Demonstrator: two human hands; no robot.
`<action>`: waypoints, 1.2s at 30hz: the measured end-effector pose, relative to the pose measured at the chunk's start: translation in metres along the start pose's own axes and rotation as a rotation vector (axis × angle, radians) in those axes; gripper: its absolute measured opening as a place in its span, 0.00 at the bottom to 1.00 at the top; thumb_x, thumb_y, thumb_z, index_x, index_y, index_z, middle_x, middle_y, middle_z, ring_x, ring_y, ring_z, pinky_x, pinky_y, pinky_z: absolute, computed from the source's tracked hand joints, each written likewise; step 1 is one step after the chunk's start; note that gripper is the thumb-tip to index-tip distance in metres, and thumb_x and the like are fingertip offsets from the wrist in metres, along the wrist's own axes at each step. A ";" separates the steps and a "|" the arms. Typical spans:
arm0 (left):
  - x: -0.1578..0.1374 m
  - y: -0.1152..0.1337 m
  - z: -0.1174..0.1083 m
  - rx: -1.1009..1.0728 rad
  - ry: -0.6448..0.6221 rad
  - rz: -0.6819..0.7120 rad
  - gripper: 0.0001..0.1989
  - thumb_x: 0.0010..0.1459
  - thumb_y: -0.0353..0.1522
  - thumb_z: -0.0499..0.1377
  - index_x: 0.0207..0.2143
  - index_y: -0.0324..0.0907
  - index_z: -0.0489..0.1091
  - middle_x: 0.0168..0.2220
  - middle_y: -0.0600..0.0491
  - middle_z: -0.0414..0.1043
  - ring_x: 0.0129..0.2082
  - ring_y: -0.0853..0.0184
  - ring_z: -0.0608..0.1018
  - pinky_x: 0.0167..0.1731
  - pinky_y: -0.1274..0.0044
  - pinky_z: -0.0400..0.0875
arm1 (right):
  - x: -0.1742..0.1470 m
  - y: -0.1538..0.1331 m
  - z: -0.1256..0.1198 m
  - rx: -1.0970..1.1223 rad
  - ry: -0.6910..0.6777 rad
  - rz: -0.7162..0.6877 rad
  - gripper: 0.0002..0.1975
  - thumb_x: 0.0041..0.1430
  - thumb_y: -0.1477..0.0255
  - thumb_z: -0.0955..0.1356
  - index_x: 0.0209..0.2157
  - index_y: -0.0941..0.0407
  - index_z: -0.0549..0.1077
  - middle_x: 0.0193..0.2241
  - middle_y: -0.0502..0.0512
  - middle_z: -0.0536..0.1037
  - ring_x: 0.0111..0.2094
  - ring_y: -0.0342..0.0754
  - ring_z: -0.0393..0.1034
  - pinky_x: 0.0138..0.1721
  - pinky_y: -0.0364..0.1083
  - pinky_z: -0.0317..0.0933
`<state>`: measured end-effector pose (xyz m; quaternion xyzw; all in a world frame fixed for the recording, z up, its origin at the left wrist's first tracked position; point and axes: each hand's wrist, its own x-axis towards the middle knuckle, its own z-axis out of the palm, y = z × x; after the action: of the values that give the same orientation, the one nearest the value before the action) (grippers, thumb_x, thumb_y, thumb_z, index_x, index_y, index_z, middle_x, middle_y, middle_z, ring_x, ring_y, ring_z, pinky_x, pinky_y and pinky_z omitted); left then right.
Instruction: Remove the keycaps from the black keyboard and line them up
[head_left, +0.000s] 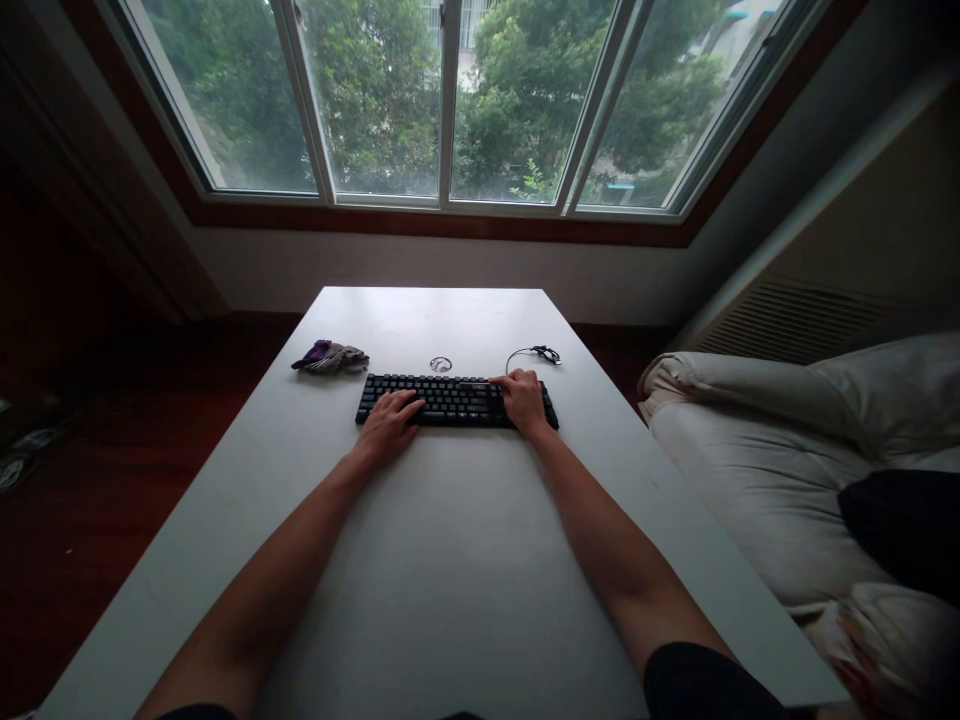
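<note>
A black keyboard (457, 402) lies across the white table. My left hand (388, 422) rests on its left end, palm down with the fingers spread. Over the keyboard's right part is my right hand (523, 398), its fingers curled in and the index finger reaching left. A thin pale streak (474, 384) runs along the upper keys from that fingertip; whether it is a slim tool in the hand is too small to tell. The keyboard's bundled cable (546, 353) lies behind the right hand.
On the white table (450, 560), a grey and purple cloth bundle (330, 357) sits left of the keyboard. Behind the keys lies a small dark ring-shaped thing (440, 364). A cushioned sofa (735, 480) stands at the right, and a window (450, 100) is ahead.
</note>
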<state>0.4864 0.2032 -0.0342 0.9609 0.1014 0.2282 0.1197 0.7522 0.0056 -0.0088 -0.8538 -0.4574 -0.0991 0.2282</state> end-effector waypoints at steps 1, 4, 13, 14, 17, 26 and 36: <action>0.000 0.000 0.000 0.003 0.006 -0.005 0.27 0.61 0.34 0.59 0.63 0.53 0.67 0.66 0.49 0.62 0.66 0.49 0.63 0.68 0.52 0.54 | 0.000 -0.001 0.001 0.008 0.005 -0.016 0.19 0.71 0.70 0.61 0.53 0.49 0.80 0.43 0.61 0.75 0.48 0.57 0.59 0.48 0.52 0.54; 0.001 0.002 0.000 0.018 0.019 -0.010 0.26 0.62 0.34 0.59 0.63 0.51 0.68 0.65 0.48 0.63 0.65 0.49 0.64 0.67 0.52 0.55 | -0.001 -0.017 0.007 0.023 0.009 -0.109 0.18 0.70 0.71 0.61 0.53 0.48 0.80 0.43 0.60 0.74 0.47 0.56 0.60 0.50 0.52 0.55; 0.001 -0.001 -0.001 0.020 0.012 -0.023 0.25 0.62 0.35 0.59 0.62 0.52 0.69 0.65 0.49 0.63 0.64 0.50 0.64 0.66 0.53 0.58 | 0.003 -0.035 0.013 0.002 -0.040 -0.134 0.18 0.70 0.72 0.61 0.51 0.50 0.80 0.44 0.60 0.74 0.48 0.56 0.60 0.50 0.52 0.55; 0.001 -0.002 -0.001 0.017 0.010 -0.027 0.25 0.63 0.35 0.59 0.62 0.53 0.69 0.65 0.49 0.63 0.65 0.50 0.64 0.66 0.53 0.58 | 0.004 -0.028 0.012 0.006 -0.033 -0.123 0.17 0.70 0.72 0.62 0.50 0.50 0.81 0.44 0.60 0.74 0.48 0.56 0.61 0.50 0.52 0.55; 0.000 -0.003 0.000 0.006 0.012 -0.036 0.25 0.62 0.35 0.60 0.62 0.53 0.69 0.65 0.49 0.62 0.65 0.50 0.63 0.67 0.53 0.57 | 0.004 -0.009 0.012 0.041 -0.008 -0.102 0.16 0.68 0.73 0.63 0.47 0.52 0.82 0.42 0.60 0.75 0.47 0.57 0.62 0.50 0.52 0.56; 0.000 0.000 -0.001 0.058 0.039 -0.027 0.24 0.62 0.33 0.60 0.61 0.51 0.70 0.64 0.48 0.63 0.64 0.52 0.65 0.67 0.55 0.58 | 0.000 -0.022 0.023 0.089 0.078 -0.152 0.16 0.68 0.74 0.64 0.47 0.49 0.82 0.40 0.60 0.76 0.45 0.57 0.63 0.48 0.53 0.57; 0.001 -0.001 0.000 0.063 0.042 -0.011 0.23 0.63 0.34 0.60 0.60 0.49 0.71 0.64 0.46 0.64 0.64 0.52 0.65 0.66 0.56 0.59 | 0.009 0.028 0.013 0.102 0.051 -0.104 0.10 0.63 0.74 0.67 0.39 0.50 0.82 0.40 0.56 0.78 0.46 0.56 0.65 0.49 0.54 0.58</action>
<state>0.4873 0.2047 -0.0339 0.9586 0.1163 0.2443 0.0885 0.7796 0.0054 -0.0249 -0.8134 -0.4996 -0.1091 0.2773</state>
